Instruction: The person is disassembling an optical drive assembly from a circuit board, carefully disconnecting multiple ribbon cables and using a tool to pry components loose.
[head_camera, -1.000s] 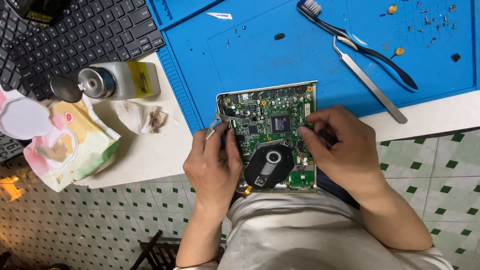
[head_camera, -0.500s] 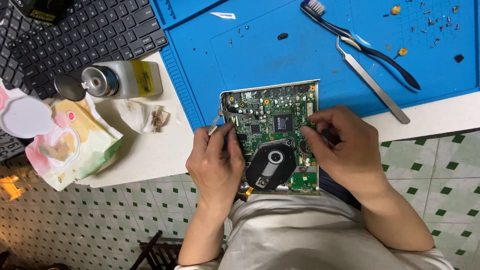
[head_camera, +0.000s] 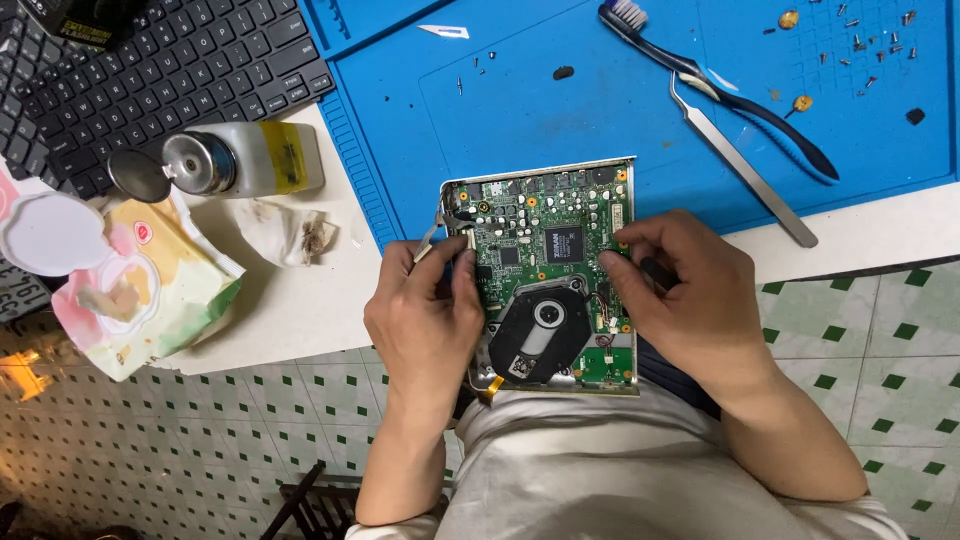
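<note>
Head view, read from the wearer outward. The task's thing, an opened disc-drive unit (head_camera: 545, 275), lies bare-sided up between the two hands at the near edge of the white table (head_camera: 300, 310), its far end resting on the blue work mat (head_camera: 620, 120), its near end over the lap. Its green circuit board (head_camera: 540, 230) and black round spindle hub (head_camera: 545, 325) are exposed inside the metal frame, so the cover is judged already off; the board sits in the frame, so lifting it out appears not yet done. The left hand (head_camera: 425, 320), at the unit's 9 o'clock edge, has fingers curled and pressed together on the board's rim, thumb and forefinger pinching at a small pale flat cable (head_camera: 430, 240) at the corner; whether the cable is free cannot be told. The right hand (head_camera: 690, 295), at 3 o'clock, curls its fingertips onto the board's right edge, thumb hidden, gripping the frame. Both wrists are bent inward, forearms converging from 6 o'clock. Farther, at 10 o'clock: crumpled tissue (head_camera: 295, 235), a wet-wipe packet (head_camera: 140, 290), a tipped bottle (head_camera: 245, 160) with metal cap, a black keyboard (head_camera: 170, 70). At 1 o'clock on the mat: tweezers (head_camera: 745, 175), a toothbrush (head_camera: 720, 85), loose screws (head_camera: 865, 45) and a small blade (head_camera: 445, 31).
</note>
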